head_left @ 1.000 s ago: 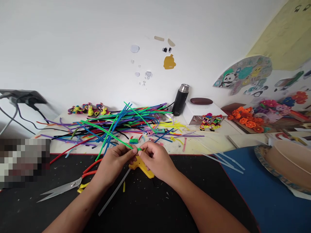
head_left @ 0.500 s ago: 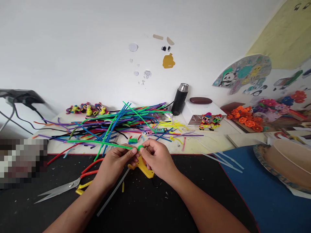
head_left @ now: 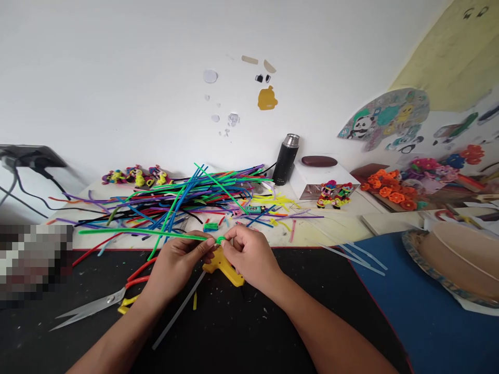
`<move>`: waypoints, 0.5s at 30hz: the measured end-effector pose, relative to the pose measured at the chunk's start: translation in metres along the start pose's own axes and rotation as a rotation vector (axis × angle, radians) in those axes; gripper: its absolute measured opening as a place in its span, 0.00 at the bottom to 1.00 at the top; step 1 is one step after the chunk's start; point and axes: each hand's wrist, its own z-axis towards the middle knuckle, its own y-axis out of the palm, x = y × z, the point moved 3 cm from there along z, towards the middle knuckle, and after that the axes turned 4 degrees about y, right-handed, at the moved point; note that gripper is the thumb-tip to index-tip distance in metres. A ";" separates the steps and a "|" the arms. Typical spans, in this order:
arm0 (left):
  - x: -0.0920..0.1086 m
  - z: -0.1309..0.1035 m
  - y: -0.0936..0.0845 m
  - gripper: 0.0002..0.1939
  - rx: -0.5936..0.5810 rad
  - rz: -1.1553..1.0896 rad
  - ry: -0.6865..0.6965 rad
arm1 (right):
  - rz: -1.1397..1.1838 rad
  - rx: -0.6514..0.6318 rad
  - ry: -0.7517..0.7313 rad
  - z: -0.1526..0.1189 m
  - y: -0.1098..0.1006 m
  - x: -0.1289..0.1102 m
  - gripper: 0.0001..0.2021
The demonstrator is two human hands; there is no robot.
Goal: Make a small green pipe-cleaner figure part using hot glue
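A long green pipe cleaner stretches leftward from between my hands. My left hand pinches it between thumb and fingers. At its right end is a small green coil, which the fingertips of my right hand grip. Below the hands a yellow glue gun lies on the black mat, partly covered by my fingers, with a clear glue stick poking out of it. A small green and blue bundle rests just beyond my fingertips.
Scissors with red and yellow handles lie left of my forearm. Behind, a pile of coloured pipe cleaners spreads over the table. A black thermos, a white box, small figures and a round basket stand farther right.
The pipe cleaner's free end now reaches farther left, and the coil at my right fingertips has turned. Both hands stay together; the whole view has shifted slightly.
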 end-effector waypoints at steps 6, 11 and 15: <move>-0.010 0.001 -0.005 0.16 -0.008 -0.028 -0.006 | -0.053 0.024 -0.034 0.000 0.000 -0.002 0.05; -0.011 0.001 -0.006 0.15 -0.003 -0.054 -0.046 | -0.057 0.020 -0.048 -0.001 0.000 -0.003 0.04; -0.006 0.001 -0.006 0.17 0.009 0.040 -0.038 | -0.049 0.006 -0.050 -0.001 0.002 -0.001 0.03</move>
